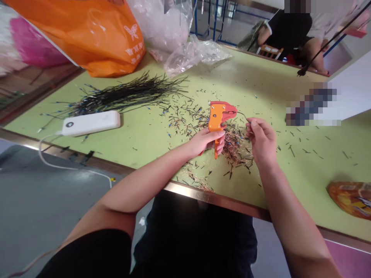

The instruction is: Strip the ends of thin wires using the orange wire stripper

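Note:
My left hand (209, 140) is closed around the handle of an orange and red wire stripper (216, 117), held upright above the table with its jaws pointing right. Pinched between the thumb and fingers of my right hand (262, 139) is a thin black wire (244, 115), whose far end reaches the stripper's jaws. Whether the jaws are clamped on it I cannot tell. Beneath both hands lies a pile of copper strands and black insulation scraps (233, 148). Left of the stripper rests a bundle of long black wires (124, 92), some with blue ends.
A white power bank (91, 123) with a white cable lies at the left front. An orange bag (116, 38) and clear plastic bags (197, 54) stand at the back. A snack packet (352, 199) lies at right on the green table (301, 177). Another person (290, 34) sits beyond.

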A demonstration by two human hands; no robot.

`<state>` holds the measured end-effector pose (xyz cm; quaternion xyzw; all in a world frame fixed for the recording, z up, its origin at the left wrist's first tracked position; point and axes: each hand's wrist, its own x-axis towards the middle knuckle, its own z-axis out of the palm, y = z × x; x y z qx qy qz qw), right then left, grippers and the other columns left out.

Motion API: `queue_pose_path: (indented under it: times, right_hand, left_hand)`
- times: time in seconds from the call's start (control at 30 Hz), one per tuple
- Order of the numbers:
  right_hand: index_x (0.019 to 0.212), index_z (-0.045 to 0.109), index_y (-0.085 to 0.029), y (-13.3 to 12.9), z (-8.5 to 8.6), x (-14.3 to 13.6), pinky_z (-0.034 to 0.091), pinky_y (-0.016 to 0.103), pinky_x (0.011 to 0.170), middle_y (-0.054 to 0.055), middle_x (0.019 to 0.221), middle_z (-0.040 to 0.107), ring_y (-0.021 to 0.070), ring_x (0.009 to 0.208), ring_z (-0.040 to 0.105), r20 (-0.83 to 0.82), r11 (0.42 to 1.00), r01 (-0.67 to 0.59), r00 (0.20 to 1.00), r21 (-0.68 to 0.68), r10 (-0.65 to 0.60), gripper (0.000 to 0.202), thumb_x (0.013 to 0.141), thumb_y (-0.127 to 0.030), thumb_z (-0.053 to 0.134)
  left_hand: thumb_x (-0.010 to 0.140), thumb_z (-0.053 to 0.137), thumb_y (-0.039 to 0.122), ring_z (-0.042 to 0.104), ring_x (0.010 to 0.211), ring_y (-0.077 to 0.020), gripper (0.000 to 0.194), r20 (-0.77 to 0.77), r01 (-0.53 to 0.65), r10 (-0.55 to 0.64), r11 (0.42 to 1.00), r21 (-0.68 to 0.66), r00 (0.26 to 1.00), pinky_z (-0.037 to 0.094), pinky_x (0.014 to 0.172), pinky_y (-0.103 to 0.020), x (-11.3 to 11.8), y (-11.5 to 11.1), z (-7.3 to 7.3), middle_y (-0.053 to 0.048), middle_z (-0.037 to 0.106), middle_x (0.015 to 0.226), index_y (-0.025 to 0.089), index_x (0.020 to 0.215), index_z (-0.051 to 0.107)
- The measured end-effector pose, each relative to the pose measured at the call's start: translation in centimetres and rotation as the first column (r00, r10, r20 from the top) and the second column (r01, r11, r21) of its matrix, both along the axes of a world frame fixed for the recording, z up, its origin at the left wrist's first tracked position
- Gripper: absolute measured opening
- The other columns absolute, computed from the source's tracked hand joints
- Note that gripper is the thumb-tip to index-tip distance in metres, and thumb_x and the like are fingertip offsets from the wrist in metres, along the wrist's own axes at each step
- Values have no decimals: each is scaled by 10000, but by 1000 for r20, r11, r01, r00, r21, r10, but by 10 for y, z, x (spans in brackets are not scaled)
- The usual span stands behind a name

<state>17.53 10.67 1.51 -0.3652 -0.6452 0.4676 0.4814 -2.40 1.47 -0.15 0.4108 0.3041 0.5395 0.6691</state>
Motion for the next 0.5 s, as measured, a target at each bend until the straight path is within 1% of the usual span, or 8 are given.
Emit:
queue_pose_path:
  times: [0.03, 0.07, 0.13, 0.17, 0.2, 0.23, 0.37, 0.5]
  right_hand:
    - [1076, 785, -266, -2, 1, 0, 614, 343, 762, 51, 995, 784, 176, 847, 728, 41, 995, 24, 999, 99, -28, 223, 1016, -440, 661]
    - [1091, 783, -259, -4, 3, -1, 616, 379, 818, 64, 1030, 797, 198, 910, 741, 91, 975, 44, 994, 219, -65, 219, 1024, -420, 651]
    - [1109, 777, -242, -9, 7, -2, 599, 450, 920, 89, 1084, 812, 241, 1015, 749, 189, 889, 46, 971, 456, -147, 208, 1034, -377, 637]
    - [1120, 773, -235, -12, 9, -3, 589, 469, 941, 95, 1090, 815, 254, 1033, 749, 231, 846, 26, 957, 533, -174, 206, 1041, -358, 627]
    - [1135, 766, -231, -14, 10, -3, 585, 471, 937, 95, 1071, 817, 258, 1021, 752, 267, 822, -1, 946, 570, -184, 208, 1051, -342, 611]
    - [1152, 756, -228, -16, 10, -4, 587, 458, 910, 86, 1032, 814, 251, 981, 754, 290, 818, -22, 940, 575, -178, 214, 1062, -328, 590]
    - [1141, 722, -229, -19, 8, -4, 555, 356, 736, 28, 862, 746, 184, 760, 699, 306, 874, -41, 944, 484, -126, 211, 1085, -281, 525]
    - [1059, 686, -244, -20, 8, -3, 479, 326, 653, 6, 808, 668, 156, 659, 590, 308, 898, -33, 944, 439, -116, 193, 1097, -302, 506]
  left_hand:
    - [919, 776, 563, 626, 552, -128, 459, -15, 9, -9, 1000, 4, 1000, 515, 577, -280, 1, 0, 0, 21, 582, 609, 191, 725, 591]
    - [924, 768, 565, 624, 549, -127, 460, -31, 18, -18, 1000, 9, 999, 508, 572, -281, 3, -1, 0, 22, 581, 611, 191, 726, 587]
    - [927, 756, 576, 615, 541, -125, 469, -72, 32, -31, 999, 16, 997, 501, 563, -283, 6, -1, -1, 24, 575, 608, 194, 722, 576]
    - [928, 749, 585, 606, 534, -124, 477, -94, 36, -34, 999, 15, 995, 497, 556, -284, 8, -1, -1, 26, 570, 604, 197, 717, 567]
    - [929, 740, 594, 598, 526, -121, 486, -114, 38, -36, 999, 13, 993, 491, 549, -285, 9, -1, -2, 29, 564, 599, 200, 712, 558]
    - [931, 732, 601, 590, 519, -119, 493, -131, 39, -37, 999, 11, 991, 487, 545, -284, 11, -1, -3, 31, 558, 594, 203, 706, 549]
    - [924, 733, 613, 560, 493, -106, 509, -141, 43, -43, 999, -1, 989, 473, 528, -276, 14, -1, -7, 36, 547, 581, 209, 688, 534]
    - [917, 741, 622, 532, 456, -96, 527, -109, 43, -44, 999, -11, 993, 444, 487, -262, 17, -3, -8, 41, 525, 559, 209, 665, 534]
